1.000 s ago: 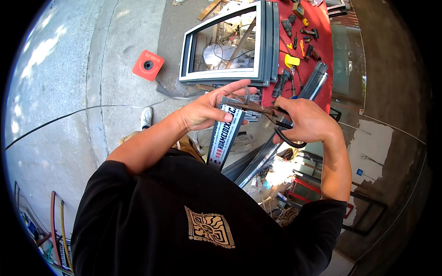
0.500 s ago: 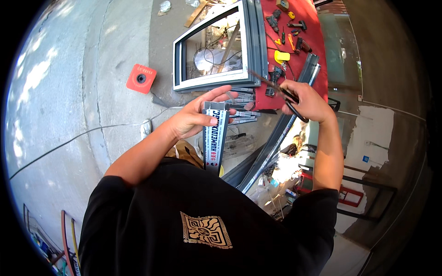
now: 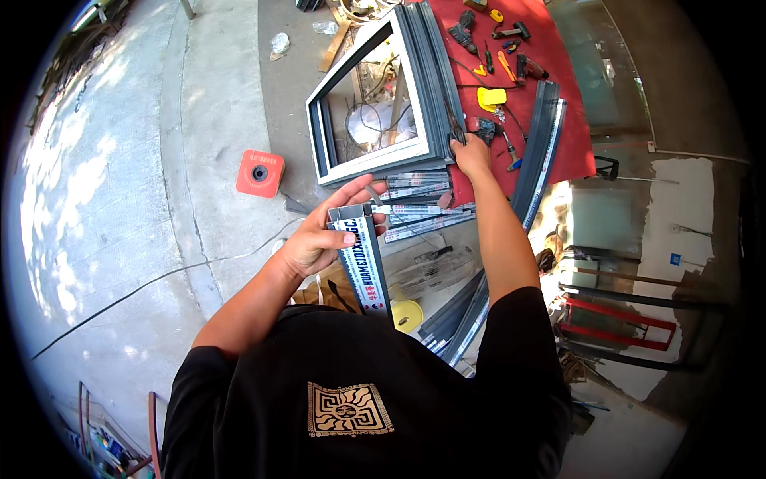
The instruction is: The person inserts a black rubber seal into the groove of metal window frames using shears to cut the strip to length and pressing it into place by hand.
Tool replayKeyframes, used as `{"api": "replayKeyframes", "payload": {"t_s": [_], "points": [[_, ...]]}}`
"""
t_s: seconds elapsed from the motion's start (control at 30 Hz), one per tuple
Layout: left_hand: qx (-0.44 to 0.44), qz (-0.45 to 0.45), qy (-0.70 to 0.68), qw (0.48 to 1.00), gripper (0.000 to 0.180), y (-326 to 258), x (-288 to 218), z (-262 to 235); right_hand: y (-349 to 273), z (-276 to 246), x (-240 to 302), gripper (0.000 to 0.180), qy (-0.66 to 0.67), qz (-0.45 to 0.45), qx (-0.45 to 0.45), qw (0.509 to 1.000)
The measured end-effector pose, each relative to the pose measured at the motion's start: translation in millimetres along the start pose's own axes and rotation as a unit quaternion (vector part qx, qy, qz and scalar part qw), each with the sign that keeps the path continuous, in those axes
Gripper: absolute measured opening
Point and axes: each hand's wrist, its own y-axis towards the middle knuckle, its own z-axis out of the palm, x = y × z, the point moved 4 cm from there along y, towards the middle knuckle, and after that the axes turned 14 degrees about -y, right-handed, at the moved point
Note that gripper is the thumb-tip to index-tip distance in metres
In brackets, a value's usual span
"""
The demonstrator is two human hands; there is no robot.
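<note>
Sunlight (image 3: 56, 207) dapples the grey concrete floor (image 3: 219, 88).

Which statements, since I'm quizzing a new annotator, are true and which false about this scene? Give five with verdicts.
1. The left hand holds a long profile with printed film on it. True.
2. A hammer lies on the red cloth. True.
3. The square red object lies on the cloth. False: the square red object is on the grey floor.
4. The right hand touches the hammer. False: the right hand is apart from it, beside the window frame.
5. The window frame's opening can be seen through. True.
</note>
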Motion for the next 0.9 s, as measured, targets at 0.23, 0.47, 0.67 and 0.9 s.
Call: {"api": "replayKeyframes", "payload": {"t_s": [0.23,0.47,0.67,0.9], "points": [[-0.015,0.013,0.004,1.0,0.114,7.4,0.1,-3.4,39.3,8.9,23.9,0.05,-0.017,0.063,-0.029,0.997],[-0.014,0.01,0.003,1.0,0.112,10.4,0.6,-0.6,36.3,17.4,21.2,0.045,0.034,-0.06,-0.143,0.987],[0.011,-0.002,0.0,1.0,0.109,11.9,2.9,5.3,-126.6,9.9,63.8,0.043,0.477,-0.109,0.1,0.866],[0.023,-0.025,-0.018,0.999,0.113,1.3,-2.1,16.8,-264.9,-58.0,118.7,0.041,0.558,-0.192,0.075,0.804]]}}
